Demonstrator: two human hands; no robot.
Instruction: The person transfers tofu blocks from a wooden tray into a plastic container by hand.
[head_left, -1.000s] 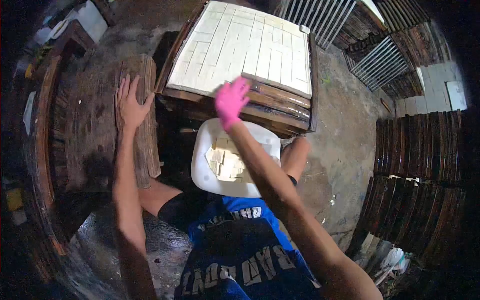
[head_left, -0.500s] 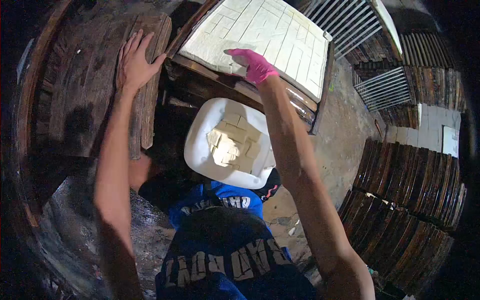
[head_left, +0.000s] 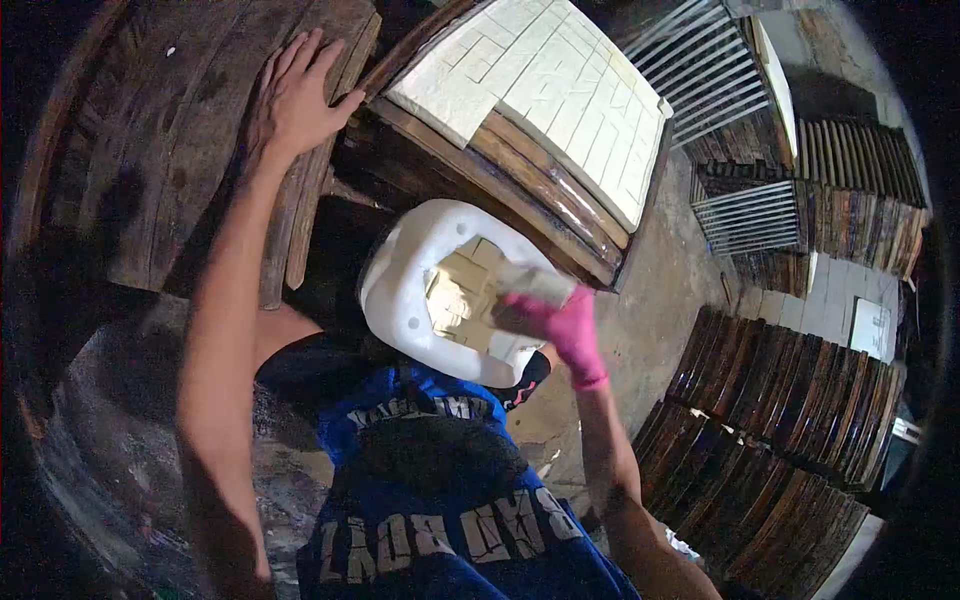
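Gloved R hand (head_left: 558,318) is clamped on blurred pale block (head_left: 536,283) above R side of white tub (head_left: 395,255), so pls grip it firmly, w/ L hand (head_left: 298,108), fingers apart, resting on wooden boards (head_left: 205,110).

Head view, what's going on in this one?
A person's right grip, in a pink glove, holds a pale piece over the right side of a white tub, which has more pale pieces inside. Blur hides the held piece's exact outline. The bare left grip is spread on wooden boards. Ahead lies a pale slab marked with cut lines; its near edge steps back, leaving wooden slats exposed.
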